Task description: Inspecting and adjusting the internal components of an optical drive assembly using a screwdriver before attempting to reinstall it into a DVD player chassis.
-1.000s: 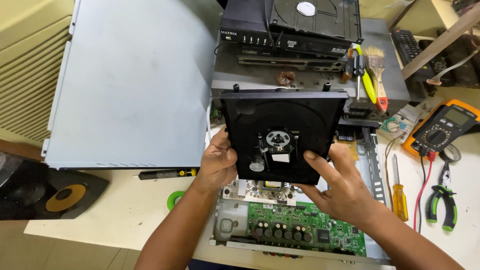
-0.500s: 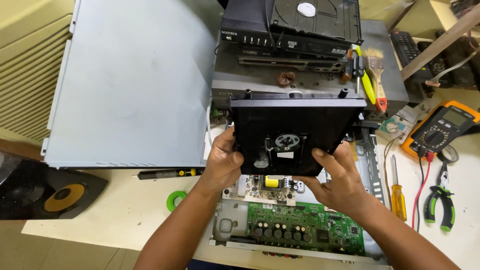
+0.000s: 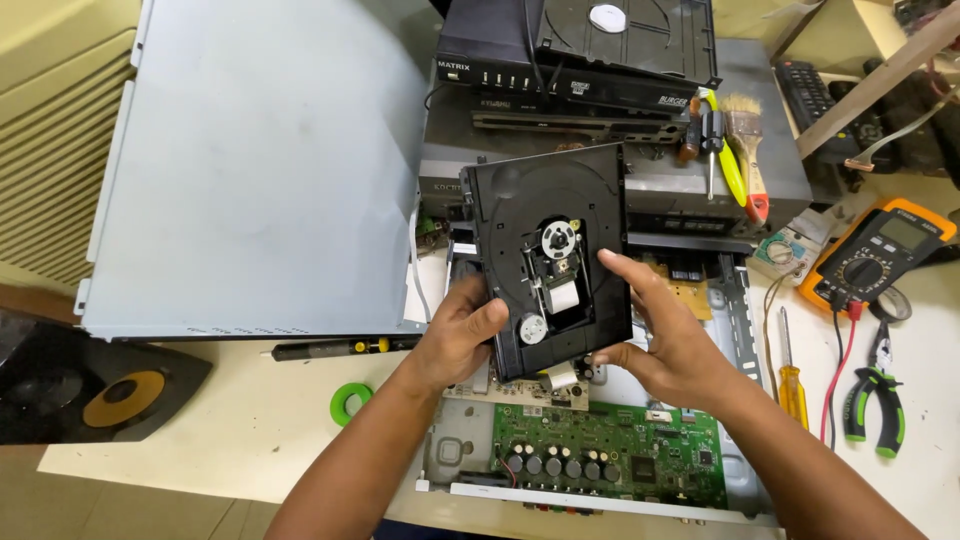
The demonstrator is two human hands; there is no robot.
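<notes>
**Black disc tray held up over the open player**

I hold the black disc drive (image 3: 548, 262) up in the air with both hands. It stands almost upright and leans a little. My left hand (image 3: 458, 335) grips its left lower edge, fingers clenched on it. My right hand (image 3: 665, 335) holds the right lower edge, with the thumb on the front. The drive hangs just above the open player case (image 3: 735, 300), not touching it.

Below the drive sits a green circuit board (image 3: 610, 462) inside the case. There is free room to the left of my hands, on the pale counter (image 3: 250, 420), where only a small green tape ring (image 3: 351, 401) lies.

Behind the drive stand stacked black and grey boxes (image 3: 560, 80), close to its top edge. A big grey metal cover (image 3: 260, 170) lies on the left. On the right lie a paint brush (image 3: 748, 140), an orange meter (image 3: 880, 255), a yellow screwdriver (image 3: 790, 385) and green pliers (image 3: 872, 395).
</notes>
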